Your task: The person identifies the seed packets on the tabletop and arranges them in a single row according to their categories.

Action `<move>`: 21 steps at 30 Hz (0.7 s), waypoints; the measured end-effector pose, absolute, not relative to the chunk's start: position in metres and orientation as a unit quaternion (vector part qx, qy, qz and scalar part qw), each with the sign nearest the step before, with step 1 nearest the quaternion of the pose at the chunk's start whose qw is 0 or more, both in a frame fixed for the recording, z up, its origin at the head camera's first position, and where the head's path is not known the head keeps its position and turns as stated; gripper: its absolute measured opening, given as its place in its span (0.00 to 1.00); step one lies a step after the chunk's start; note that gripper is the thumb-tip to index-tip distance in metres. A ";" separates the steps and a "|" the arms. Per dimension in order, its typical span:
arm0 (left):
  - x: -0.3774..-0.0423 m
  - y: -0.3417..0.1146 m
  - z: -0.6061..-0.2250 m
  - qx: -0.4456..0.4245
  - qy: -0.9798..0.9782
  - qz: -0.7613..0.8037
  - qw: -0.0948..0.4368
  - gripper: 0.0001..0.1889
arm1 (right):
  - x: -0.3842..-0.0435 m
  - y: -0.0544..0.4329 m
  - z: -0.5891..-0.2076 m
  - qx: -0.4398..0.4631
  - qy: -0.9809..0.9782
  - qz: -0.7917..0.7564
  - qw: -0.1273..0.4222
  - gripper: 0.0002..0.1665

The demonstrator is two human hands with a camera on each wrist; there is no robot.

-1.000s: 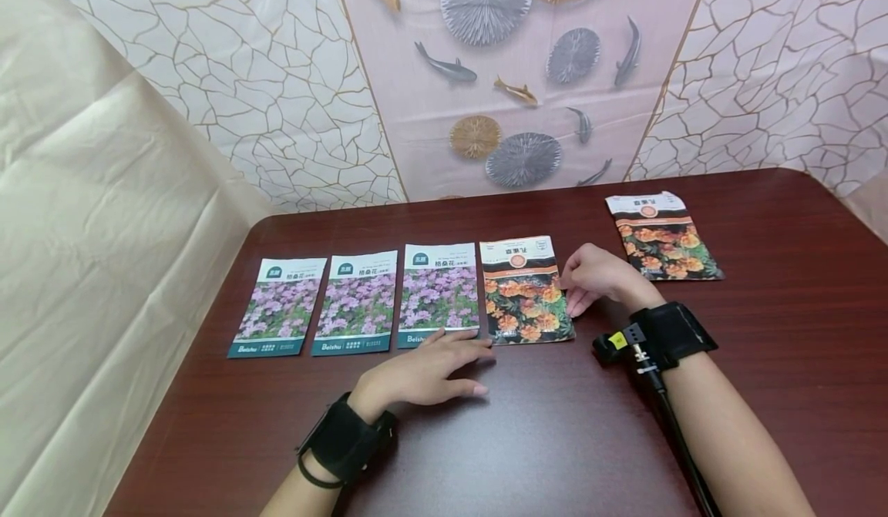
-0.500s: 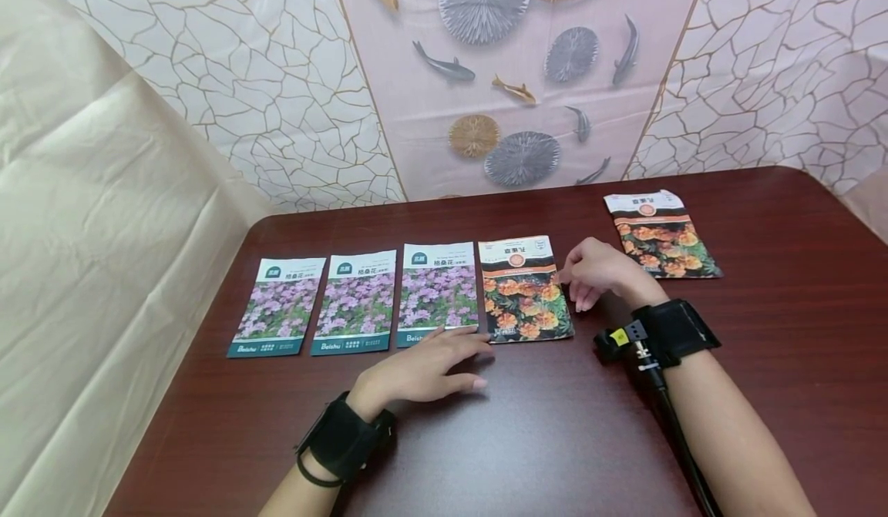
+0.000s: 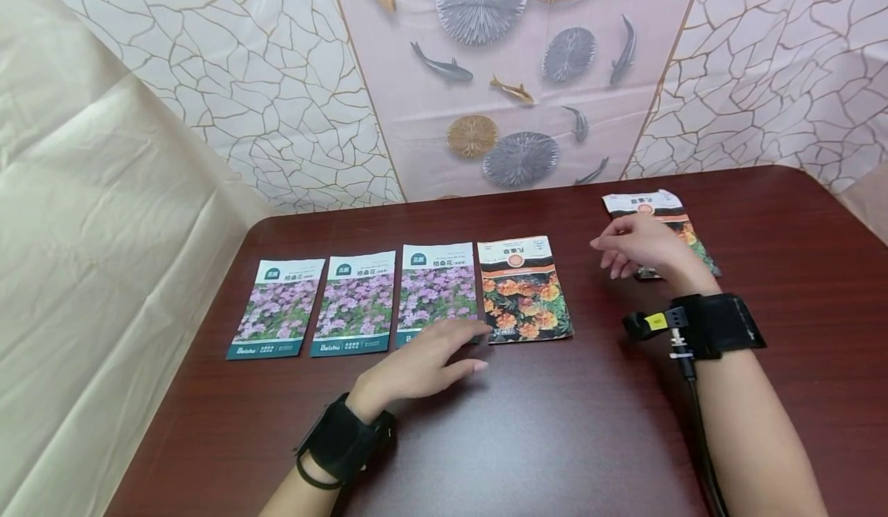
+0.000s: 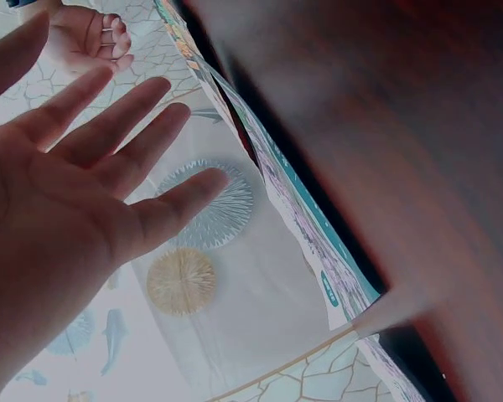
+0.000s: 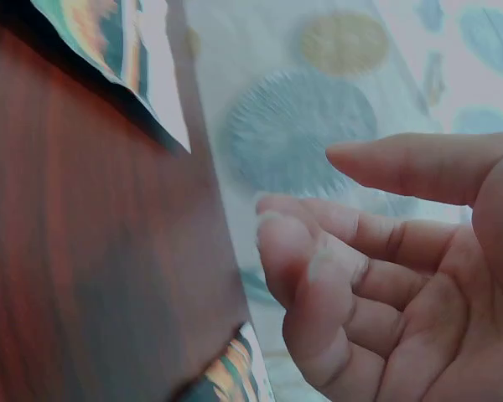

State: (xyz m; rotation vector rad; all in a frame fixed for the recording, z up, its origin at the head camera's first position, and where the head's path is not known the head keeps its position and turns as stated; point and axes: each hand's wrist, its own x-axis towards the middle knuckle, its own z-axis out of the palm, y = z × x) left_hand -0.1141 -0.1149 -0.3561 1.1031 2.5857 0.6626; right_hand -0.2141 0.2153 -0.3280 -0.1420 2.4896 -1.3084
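Note:
Three seed packets with purple flowers and green bottom bands lie in a row: a left one (image 3: 277,309), a middle one (image 3: 355,303) and a right one (image 3: 438,290). Beside them lies a marigold seed packet (image 3: 525,293) with orange flowers, printed upside down to me. My left hand (image 3: 419,363), fingers spread, overlaps the lower edge of the right purple packet. My right hand (image 3: 641,247), fingers loosely curled and holding nothing, hovers in front of a second marigold packet (image 3: 690,236), partly hiding it. In the right wrist view, a gap shows between thumb and fingers (image 5: 318,268).
The dark red-brown table (image 3: 541,424) has its far edge against a patterned cloth (image 3: 277,101) with fish and leaf prints. Cream fabric (image 3: 104,232) hangs at the left. A black cable (image 3: 704,432) runs down from the right wrist camera.
My right hand has left the edge of the nearer marigold packet and moved right, over the second one. The left hand has barely moved; the packets stay put.

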 end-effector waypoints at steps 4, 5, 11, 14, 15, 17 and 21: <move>-0.113 -0.113 -0.355 0.380 0.890 0.229 0.108 0.26 | -0.212 0.235 -0.324 -0.017 0.874 -0.469 0.126 0.20; -0.113 -0.112 -0.355 0.382 0.889 0.228 0.104 0.26 | -0.212 0.240 -0.324 -0.009 0.876 -0.468 0.119 0.20; -0.110 -0.108 -0.354 0.402 0.883 0.223 0.095 0.26 | -0.209 0.265 -0.326 0.032 0.881 -0.463 0.091 0.22; -0.110 -0.106 -0.355 0.409 0.881 0.221 0.092 0.26 | -0.208 0.273 -0.329 0.060 0.886 -0.454 0.071 0.25; -0.109 -0.105 -0.355 0.410 0.880 0.221 0.093 0.26 | -0.208 0.276 -0.331 0.069 0.890 -0.446 0.064 0.27; -0.109 -0.103 -0.356 0.414 0.879 0.219 0.092 0.26 | -0.207 0.281 -0.334 0.087 0.897 -0.431 0.052 0.29; -0.107 -0.097 -0.354 0.416 0.879 0.213 0.095 0.26 | -0.208 0.291 -0.341 0.129 0.914 -0.383 0.028 0.27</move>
